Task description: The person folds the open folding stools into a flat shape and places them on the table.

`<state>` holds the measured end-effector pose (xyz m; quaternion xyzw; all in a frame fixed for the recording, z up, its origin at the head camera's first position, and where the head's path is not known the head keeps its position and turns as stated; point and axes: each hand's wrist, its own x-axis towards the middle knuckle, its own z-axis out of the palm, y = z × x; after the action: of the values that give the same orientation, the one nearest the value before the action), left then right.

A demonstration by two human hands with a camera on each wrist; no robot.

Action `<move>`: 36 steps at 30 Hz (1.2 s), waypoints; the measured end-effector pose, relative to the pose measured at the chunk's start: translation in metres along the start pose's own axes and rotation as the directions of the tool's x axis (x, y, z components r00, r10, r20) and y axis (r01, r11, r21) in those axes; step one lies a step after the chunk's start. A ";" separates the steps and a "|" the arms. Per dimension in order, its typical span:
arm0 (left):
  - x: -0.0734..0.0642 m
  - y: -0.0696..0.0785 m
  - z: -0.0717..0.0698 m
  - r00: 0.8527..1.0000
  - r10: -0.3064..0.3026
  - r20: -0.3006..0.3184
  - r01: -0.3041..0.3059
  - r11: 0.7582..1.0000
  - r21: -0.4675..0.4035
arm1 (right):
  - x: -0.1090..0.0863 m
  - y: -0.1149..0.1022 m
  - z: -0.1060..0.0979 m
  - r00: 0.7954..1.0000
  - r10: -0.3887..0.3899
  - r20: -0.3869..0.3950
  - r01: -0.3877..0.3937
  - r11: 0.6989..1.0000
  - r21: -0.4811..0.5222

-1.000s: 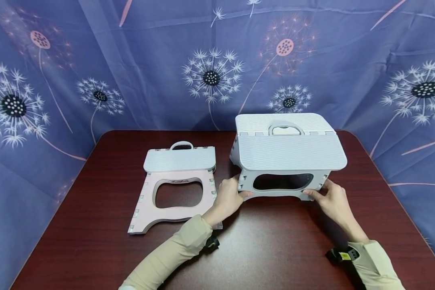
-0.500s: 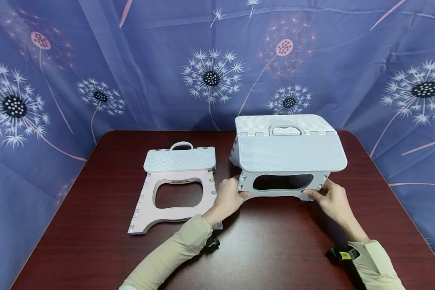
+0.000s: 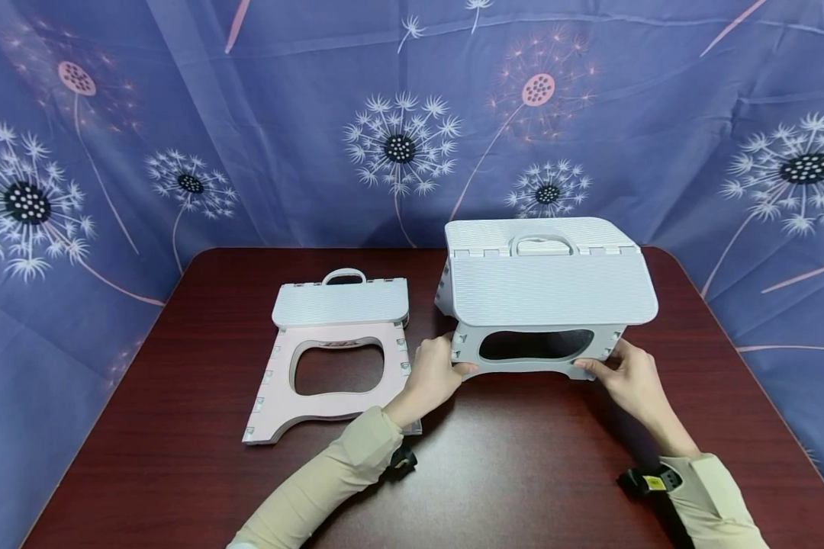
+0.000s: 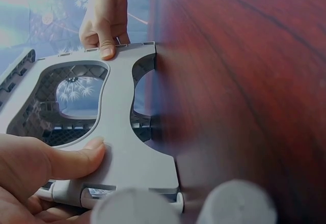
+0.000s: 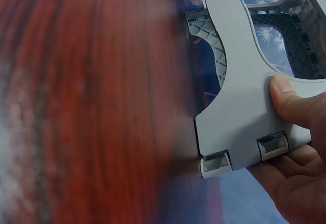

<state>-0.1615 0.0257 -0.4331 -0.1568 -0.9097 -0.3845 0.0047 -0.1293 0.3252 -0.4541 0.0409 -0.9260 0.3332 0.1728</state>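
Observation:
A light grey folding step stool (image 3: 552, 290) stands unfolded at the right of the table, its ribbed top spread, with a slight bend at the middle hinge. My left hand (image 3: 429, 381) grips the lower left edge of its front leg panel. In the left wrist view the left thumb (image 4: 81, 160) lies flat against the panel, the other fingers behind. My right hand (image 3: 635, 385) holds the opposite lower edge, thumb in front, as the right wrist view of the leg panel (image 5: 244, 117) confirms. Some fingertips are hidden behind the panel.
A second folding stool (image 3: 339, 305), folded flat with a pale pink leg panel, lies on the left of the dark red-brown table (image 3: 508, 480), beside my left forearm. Blue dandelion-print cloth (image 3: 302, 122) hangs behind the table and along its sides.
Both hands keep their hold in the same places. The rear half of the stool's top has dipped very slightly; the folded stool has not moved.

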 end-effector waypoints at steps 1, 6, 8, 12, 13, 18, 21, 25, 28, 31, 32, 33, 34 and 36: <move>0.000 0.000 0.000 1.000 -0.002 0.002 0.002 1.000 -0.001 | 0.000 0.000 0.000 1.000 -0.001 0.000 0.001 1.000 -0.001; 0.000 0.000 -0.001 1.000 -0.008 0.007 0.008 1.000 -0.002 | 0.001 0.001 0.000 1.000 -0.006 0.002 0.006 1.000 -0.002; 0.000 0.000 -0.001 1.000 -0.006 0.005 0.006 1.000 -0.003 | 0.001 0.001 0.000 1.000 -0.010 0.004 0.010 1.000 -0.001; 0.000 -0.001 0.000 1.000 0.002 0.003 -0.002 1.000 -0.004 | 0.002 0.001 0.000 1.000 -0.020 0.007 0.020 1.000 0.002; 0.000 -0.002 0.000 1.000 0.001 0.004 -0.001 1.000 -0.005 | 0.002 0.001 0.000 1.000 -0.023 0.008 0.023 1.000 0.003; 0.001 -0.003 0.000 1.000 0.002 0.014 -0.002 1.000 -0.015 | 0.002 0.002 0.000 1.000 -0.024 0.013 0.024 1.000 0.001; 0.001 -0.003 0.000 1.000 -0.003 0.024 0.003 1.000 -0.021 | 0.002 0.002 0.000 1.000 -0.018 0.016 0.018 1.000 -0.003; 0.001 -0.003 0.001 1.000 -0.003 0.024 0.004 1.000 -0.019 | 0.002 0.003 0.000 1.000 -0.018 0.019 0.018 1.000 0.001; 0.001 -0.003 0.001 1.000 0.000 0.028 0.001 1.000 -0.020 | 0.002 0.002 0.000 1.000 -0.018 0.021 0.018 1.000 0.003; 0.001 -0.004 0.001 1.000 0.000 0.031 0.000 1.000 -0.018 | 0.001 0.003 0.000 1.000 -0.017 0.021 0.017 1.000 -0.001; 0.001 -0.004 0.001 0.999 0.000 0.032 0.001 1.000 -0.016 | 0.001 0.003 -0.001 1.000 -0.016 0.022 0.016 1.000 -0.001; 0.001 -0.004 0.001 0.999 -0.001 0.034 0.002 1.000 -0.016 | 0.002 0.003 -0.001 1.000 -0.016 0.022 0.016 1.000 -0.002; 0.002 -0.004 0.001 0.999 -0.001 0.035 0.002 1.000 -0.014 | 0.002 0.003 0.000 1.000 -0.016 0.023 0.016 1.000 -0.002; 0.002 -0.004 0.001 0.999 -0.001 0.039 0.002 1.000 -0.014 | 0.002 0.003 0.000 1.000 -0.018 0.022 0.018 1.000 0.000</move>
<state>-0.1644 0.0240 -0.4363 -0.1637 -0.9070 -0.3879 -0.0142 -0.1315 0.3282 -0.4551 0.0531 -0.9274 0.3310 0.1658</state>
